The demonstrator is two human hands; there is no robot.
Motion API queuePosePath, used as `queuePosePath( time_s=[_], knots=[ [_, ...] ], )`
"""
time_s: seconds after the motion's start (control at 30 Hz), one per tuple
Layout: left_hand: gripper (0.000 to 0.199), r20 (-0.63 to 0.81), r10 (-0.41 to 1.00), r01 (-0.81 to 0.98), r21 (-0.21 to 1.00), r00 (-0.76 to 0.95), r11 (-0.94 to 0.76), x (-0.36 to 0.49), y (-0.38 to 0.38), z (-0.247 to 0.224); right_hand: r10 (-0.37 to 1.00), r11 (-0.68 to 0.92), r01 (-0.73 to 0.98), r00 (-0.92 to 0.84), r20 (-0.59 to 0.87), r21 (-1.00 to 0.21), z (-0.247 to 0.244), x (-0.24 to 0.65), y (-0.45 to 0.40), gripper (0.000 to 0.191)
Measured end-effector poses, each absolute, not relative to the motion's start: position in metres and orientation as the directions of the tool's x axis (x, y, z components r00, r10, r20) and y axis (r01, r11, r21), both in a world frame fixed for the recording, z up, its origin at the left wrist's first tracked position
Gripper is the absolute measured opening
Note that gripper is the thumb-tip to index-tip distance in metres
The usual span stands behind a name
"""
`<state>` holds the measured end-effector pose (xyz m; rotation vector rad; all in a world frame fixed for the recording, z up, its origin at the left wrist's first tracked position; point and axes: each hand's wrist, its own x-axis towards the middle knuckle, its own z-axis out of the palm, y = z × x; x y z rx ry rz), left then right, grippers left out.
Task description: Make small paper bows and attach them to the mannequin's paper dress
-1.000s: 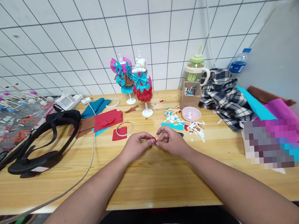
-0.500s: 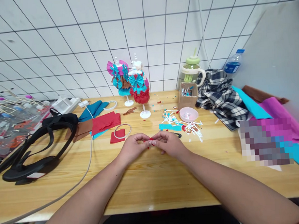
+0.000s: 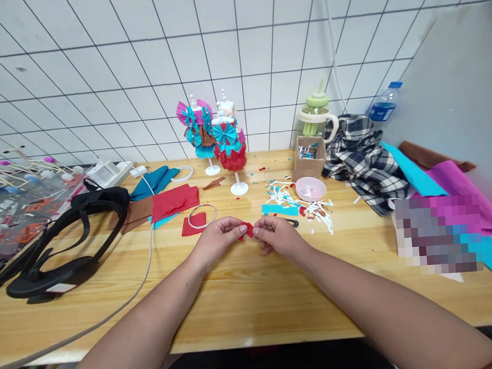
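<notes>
A small crumpled red papery piece [image 3: 247, 231] held over the pale wooden worktop [image 3: 258, 301]
The left hand [image 3: 220, 237] pinches its left end, the right hand [image 3: 278, 236] its right, probably to steady the shape; loose white paper strips [image 3: 281, 193] lie beyond, seemingly out of the way.

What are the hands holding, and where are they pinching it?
A small red piece: the left hand pinches its left end, the right hand its right end.
</notes>
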<state>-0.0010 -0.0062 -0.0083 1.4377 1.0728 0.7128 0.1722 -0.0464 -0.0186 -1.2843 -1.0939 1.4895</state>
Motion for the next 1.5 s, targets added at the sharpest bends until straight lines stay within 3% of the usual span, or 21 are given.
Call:
queuePosePath(
  time_s=[0.27,0.63,0.87,1.07,1.3,1.4,1.5],
  knots=[
    [0.029,-0.211,0.883,0.197,0.971,0.420,0.138,0.000,-0.007,-0.006,0.963,-0.261,-0.102,-0.096,-0.252,-0.960,-0.020,0.172,-0.046,0.025],
    [0.026,-0.203,0.893,0.142,0.977,0.402,0.158,0.000,-0.008,-0.007,0.968,-0.232,0.009,-0.095,-0.232,-0.973,-0.023,0.172,-0.046,0.023],
    [0.029,-0.207,0.858,0.303,0.951,0.470,0.064,0.000,-0.007,-0.014,0.998,-0.030,0.146,-0.048,-0.038,-0.989,-0.024,0.174,-0.046,0.019],
    [0.043,-0.223,0.861,0.283,0.954,0.458,0.096,-0.003,-0.005,-0.013,0.993,-0.114,0.076,-0.005,-0.115,-0.991,-0.025,0.178,-0.043,0.021],
    [0.036,-0.218,0.881,0.393,0.919,0.419,0.041,-0.003,-0.006,-0.010,0.986,-0.168,0.052,-0.017,-0.169,-0.984,-0.020,0.181,-0.042,0.024],
    [0.035,-0.088,0.907,0.522,0.838,0.412,-0.156,-0.012,0.001,-0.002,0.981,-0.178,0.158,-0.055,-0.188,-0.971,-0.026,0.186,-0.038,0.020],
    [0.026,0.156,0.906,0.726,0.552,0.393,-0.410,-0.039,0.018,0.005,0.987,-0.120,0.382,-0.056,-0.152,-0.916,-0.035,0.193,-0.034,0.014]
  ],
)
